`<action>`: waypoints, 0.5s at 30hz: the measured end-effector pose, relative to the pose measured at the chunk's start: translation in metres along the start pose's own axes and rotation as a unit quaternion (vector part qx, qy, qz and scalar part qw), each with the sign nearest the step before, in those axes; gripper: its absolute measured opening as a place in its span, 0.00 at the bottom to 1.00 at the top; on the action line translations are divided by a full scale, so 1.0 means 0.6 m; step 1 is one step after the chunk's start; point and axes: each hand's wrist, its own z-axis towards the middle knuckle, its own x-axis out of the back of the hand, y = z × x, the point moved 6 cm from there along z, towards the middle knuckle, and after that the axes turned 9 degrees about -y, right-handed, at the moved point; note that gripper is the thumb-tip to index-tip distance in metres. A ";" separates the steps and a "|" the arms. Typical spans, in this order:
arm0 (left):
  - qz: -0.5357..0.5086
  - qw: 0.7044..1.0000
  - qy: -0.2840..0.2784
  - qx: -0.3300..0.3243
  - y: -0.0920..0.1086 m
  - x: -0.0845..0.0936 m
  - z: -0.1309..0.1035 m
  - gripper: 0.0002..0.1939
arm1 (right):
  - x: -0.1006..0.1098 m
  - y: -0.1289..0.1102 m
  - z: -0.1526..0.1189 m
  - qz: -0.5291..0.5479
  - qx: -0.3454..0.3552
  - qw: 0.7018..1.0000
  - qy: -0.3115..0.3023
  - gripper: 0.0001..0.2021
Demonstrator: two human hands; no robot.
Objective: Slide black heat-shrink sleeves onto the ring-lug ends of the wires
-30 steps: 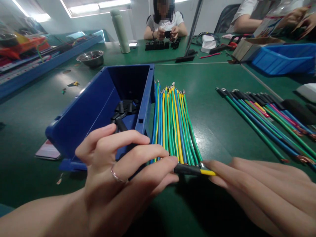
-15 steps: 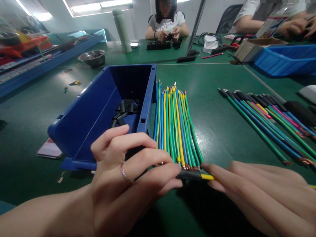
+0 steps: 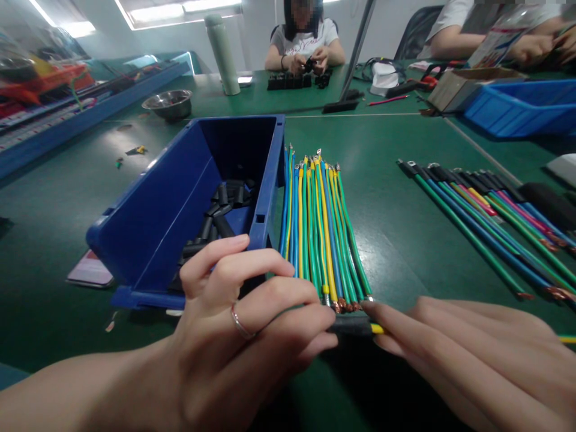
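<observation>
On my feed the L hand [image 3: 265, 318] has the black sleeve [image 3: 353, 325] pinched b/w thumb & forefinger, other fingers loosely curled above; the R hand [image 3: 477, 354] is closed at the tips on the yellow wire [image 3: 378, 329] right where it leaves the sleeve. Both sit just in front of the near ends of the wire bundle [image 3: 315, 228], whose bare copper ends [image 3: 346, 307] show over the sleeve. The blue bin [image 3: 269, 204] w/ loose black sleeves [image 3: 224, 195] is just left of the bundle; 2nd row of wires [image 3: 468, 234] well off to the right. Step in hand, I'd say: working the sleeve along the wire — can't tell how far on, L fingers hide its far end. Next move prob. calls for a steady grip on the wire while the sleeve is eased along, w/o squashing it. Vs. 1 sec ago: hands & sleeve sit a bit lower in view, L hand further right, less yellow showing b/w sleeve and R fingertips, and the copper ends + more of the bin's sleeves now in sight — bundle itself looks undisturbed.
</observation>
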 end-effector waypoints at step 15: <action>0.011 1.000 -0.013 0.011 -0.002 -0.003 -0.004 0.13 | 0.000 0.004 0.005 -0.020 -0.009 1.000 -0.010 0.17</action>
